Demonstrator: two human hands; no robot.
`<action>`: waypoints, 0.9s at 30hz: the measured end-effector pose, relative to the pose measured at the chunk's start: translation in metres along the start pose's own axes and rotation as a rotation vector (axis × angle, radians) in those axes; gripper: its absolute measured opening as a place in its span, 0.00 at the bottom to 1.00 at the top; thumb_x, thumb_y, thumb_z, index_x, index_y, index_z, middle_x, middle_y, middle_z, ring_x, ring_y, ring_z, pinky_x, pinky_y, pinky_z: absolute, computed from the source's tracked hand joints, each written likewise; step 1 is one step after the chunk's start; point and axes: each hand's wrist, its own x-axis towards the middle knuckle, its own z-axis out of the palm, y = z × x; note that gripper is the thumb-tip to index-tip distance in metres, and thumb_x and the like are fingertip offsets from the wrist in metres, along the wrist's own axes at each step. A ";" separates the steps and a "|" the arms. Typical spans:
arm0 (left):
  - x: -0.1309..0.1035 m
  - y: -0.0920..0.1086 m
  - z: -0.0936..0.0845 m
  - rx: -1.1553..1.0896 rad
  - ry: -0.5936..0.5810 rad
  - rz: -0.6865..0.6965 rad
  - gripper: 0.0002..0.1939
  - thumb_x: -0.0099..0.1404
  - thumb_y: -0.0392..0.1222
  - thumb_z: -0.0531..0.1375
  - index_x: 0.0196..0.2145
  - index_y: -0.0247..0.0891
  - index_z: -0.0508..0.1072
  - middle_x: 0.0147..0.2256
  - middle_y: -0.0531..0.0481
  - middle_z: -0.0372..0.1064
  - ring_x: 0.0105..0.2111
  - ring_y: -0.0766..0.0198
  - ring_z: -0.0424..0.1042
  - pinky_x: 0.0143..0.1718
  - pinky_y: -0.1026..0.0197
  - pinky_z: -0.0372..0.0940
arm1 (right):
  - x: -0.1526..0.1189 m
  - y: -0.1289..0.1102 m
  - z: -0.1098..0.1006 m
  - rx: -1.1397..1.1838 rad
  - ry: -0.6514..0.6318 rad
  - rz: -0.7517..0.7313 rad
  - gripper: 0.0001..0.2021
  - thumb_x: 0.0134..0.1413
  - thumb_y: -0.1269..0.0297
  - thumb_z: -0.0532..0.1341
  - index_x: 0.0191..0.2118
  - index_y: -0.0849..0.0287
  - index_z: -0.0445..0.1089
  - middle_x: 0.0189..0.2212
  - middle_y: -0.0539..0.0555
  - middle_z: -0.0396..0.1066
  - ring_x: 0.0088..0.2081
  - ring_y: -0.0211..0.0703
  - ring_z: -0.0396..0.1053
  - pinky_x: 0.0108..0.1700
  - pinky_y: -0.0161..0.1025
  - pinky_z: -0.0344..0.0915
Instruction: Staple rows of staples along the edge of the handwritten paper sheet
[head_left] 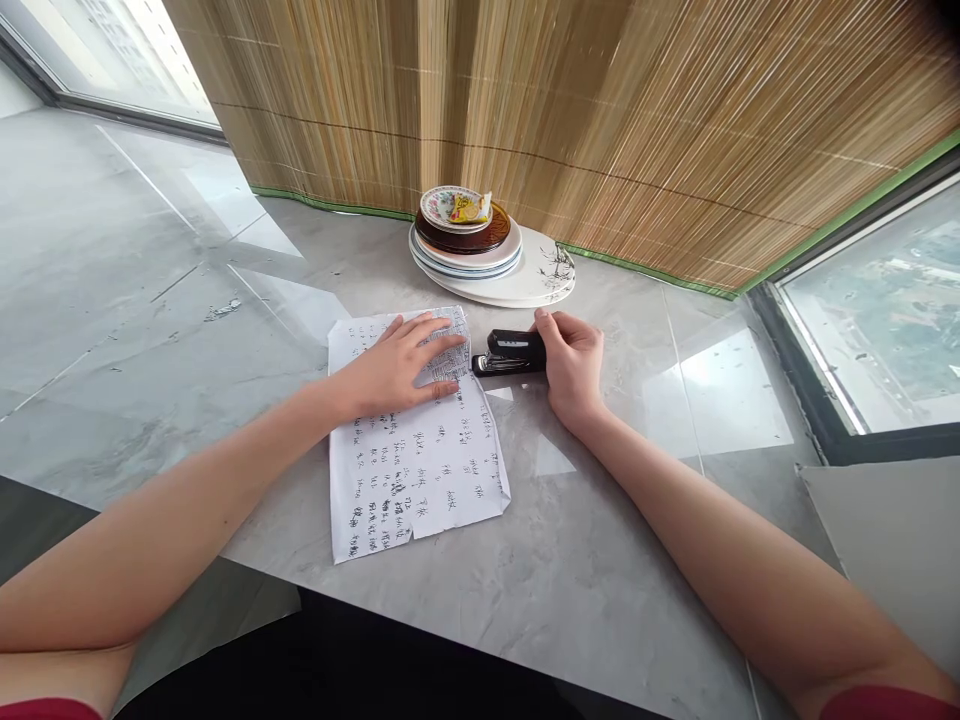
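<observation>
Several lines of handwriting cover a white paper sheet (420,480), which lies on the grey marble-look surface with torn, creased edges. My left hand (405,365) rests flat on its upper part, fingers spread, partly covering a densely printed or written patch. To the right, my right hand (574,365) grips the rear of a black stapler (514,350), thumb on top. The stapler's front points left, at the paper's right edge, and its jaws are apart. Whether the paper's edge lies between the jaws I cannot tell.
Behind the paper stands a stack of plates (465,265) with a small yellow packet (470,208) on top. A bamboo blind (525,110) hangs behind them. Windows flank the ledge on the left and right; a pale board (892,530) sits at the right.
</observation>
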 end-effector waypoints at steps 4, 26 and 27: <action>0.000 0.002 -0.001 0.009 -0.003 0.032 0.28 0.74 0.60 0.63 0.68 0.56 0.68 0.74 0.47 0.54 0.74 0.39 0.49 0.75 0.31 0.39 | -0.003 -0.012 0.000 -0.044 -0.047 -0.120 0.21 0.68 0.45 0.63 0.27 0.54 0.74 0.25 0.50 0.70 0.31 0.43 0.65 0.40 0.44 0.66; 0.000 0.021 -0.001 -0.001 0.005 0.066 0.23 0.74 0.55 0.62 0.61 0.44 0.69 0.65 0.40 0.63 0.66 0.40 0.62 0.71 0.29 0.48 | -0.013 -0.017 0.007 -0.376 -0.148 -0.387 0.25 0.77 0.51 0.53 0.26 0.55 0.63 0.25 0.50 0.67 0.32 0.43 0.61 0.42 0.45 0.55; 0.000 0.022 -0.002 -0.017 0.030 0.075 0.21 0.73 0.54 0.63 0.58 0.43 0.70 0.62 0.40 0.65 0.63 0.41 0.65 0.70 0.32 0.52 | -0.013 -0.016 0.007 -0.375 -0.148 -0.397 0.25 0.77 0.51 0.53 0.26 0.55 0.63 0.25 0.50 0.67 0.33 0.43 0.61 0.42 0.45 0.54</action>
